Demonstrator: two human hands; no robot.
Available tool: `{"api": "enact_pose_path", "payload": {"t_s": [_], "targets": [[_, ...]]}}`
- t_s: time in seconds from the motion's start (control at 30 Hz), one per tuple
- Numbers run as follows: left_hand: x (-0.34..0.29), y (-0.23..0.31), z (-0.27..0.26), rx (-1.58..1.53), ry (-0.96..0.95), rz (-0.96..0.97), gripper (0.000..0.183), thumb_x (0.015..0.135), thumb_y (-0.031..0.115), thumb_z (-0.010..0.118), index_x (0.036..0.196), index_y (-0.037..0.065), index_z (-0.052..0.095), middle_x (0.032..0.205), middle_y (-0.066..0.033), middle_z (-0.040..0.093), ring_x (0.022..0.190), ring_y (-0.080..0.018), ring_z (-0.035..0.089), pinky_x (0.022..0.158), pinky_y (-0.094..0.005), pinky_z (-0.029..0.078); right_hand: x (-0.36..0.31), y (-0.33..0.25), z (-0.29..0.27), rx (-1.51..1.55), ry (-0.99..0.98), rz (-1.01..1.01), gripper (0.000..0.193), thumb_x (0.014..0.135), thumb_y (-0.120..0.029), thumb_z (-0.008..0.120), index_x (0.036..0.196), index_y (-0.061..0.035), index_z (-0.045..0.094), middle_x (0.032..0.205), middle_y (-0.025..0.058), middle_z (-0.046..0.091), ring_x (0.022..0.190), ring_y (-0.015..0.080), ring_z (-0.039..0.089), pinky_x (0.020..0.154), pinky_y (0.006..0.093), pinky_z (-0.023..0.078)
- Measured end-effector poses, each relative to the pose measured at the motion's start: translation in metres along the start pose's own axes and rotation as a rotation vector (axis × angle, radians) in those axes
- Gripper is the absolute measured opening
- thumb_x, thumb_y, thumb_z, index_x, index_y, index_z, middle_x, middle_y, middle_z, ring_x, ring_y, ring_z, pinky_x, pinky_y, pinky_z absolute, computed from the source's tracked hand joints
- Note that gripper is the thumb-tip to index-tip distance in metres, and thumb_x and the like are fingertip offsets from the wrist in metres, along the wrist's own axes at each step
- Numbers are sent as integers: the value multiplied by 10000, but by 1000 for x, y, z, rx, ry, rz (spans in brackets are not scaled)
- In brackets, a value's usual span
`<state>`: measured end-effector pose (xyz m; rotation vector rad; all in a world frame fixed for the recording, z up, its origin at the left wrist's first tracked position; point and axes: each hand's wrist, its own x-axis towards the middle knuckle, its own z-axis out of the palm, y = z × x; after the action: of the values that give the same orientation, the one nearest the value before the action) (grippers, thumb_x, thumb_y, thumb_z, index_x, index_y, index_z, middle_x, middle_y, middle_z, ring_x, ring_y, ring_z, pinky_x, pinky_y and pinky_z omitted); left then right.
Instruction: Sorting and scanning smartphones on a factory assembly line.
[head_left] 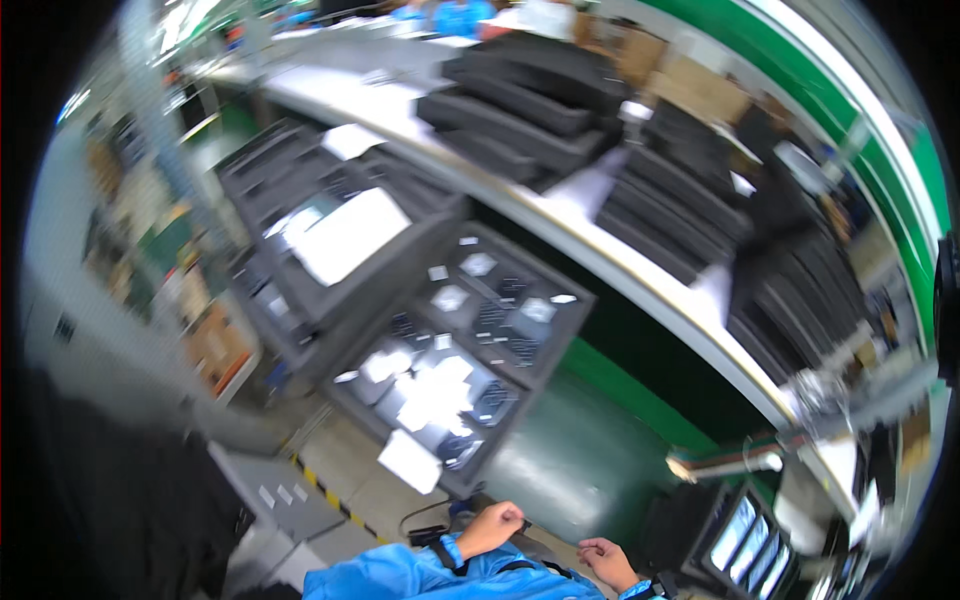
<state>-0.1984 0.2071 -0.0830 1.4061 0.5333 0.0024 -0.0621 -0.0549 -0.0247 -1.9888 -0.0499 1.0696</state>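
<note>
Black tray (575,312) lies ahead of the hands, near a long white bench (590,190) and shiny green floor (580,455). It bears dark parts (492,402) and bright white pieces (412,460); any writing is too blurred to read. Left hand (490,527) has curled fingers, right hand (608,562) loosely bent ones; whether either grips something, I cannot tell.

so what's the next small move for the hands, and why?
I'd probably reach the left hand forward to the white sheet at the near edge of the black tray: it looks closer to the sheet than the right hand does, and the sheet sticks out past the edge. Blur hides whether either hand holds anything small.
</note>
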Motion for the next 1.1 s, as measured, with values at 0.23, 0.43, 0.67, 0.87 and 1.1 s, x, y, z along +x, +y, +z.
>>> {"api": "enact_pose_path", "payload": {"t_s": [0.23,0.43,0.67,0.87,1.1], "targets": [[-3,-2,26,258,-167,-19,201,885,151,681,1024,5,669,902,-92,708,816,-162,669,761,-306,537,-88,123,-50,88,170,241,320,913,-125,626,1180,51,619,1002,118,713,877,180,685,812,303,552],[15,-13,132,300,-355,-26,153,896,88,652,1018,-4,659,869,-57,692,802,-116,643,749,-272,528,-151,294,-39,321,421,365,291,865,-208,672,1064,2,703,980,145,736,887,199,707,799,320,558],[-18,-35,321,257,-547,-209,163,900,77,644,1043,0,653,849,-44,682,781,-120,640,717,-257,520,-207,422,-75,460,590,375,354,939,-341,627,1110,-41,708,968,75,722,915,174,662,820,322,529],[-76,-13,492,310,-853,-178,159,959,85,611,1096,5,629,999,-92,694,919,-156,667,812,-296,543,-253,457,-174,1084,895,300,281,960,-239,604,1161,-46,631,986,83,687,819,157,653,714,284,525],[-83,134,560,571,-250,993,109,790,-41,625,877,16,658,875,-113,669,821,-274,638,763,-357,501,-252,392,-293,1002,1110,-199,381,988,-253,559,1306,-42,551,1210,122,628,1085,211,613,946,343,494]]}}
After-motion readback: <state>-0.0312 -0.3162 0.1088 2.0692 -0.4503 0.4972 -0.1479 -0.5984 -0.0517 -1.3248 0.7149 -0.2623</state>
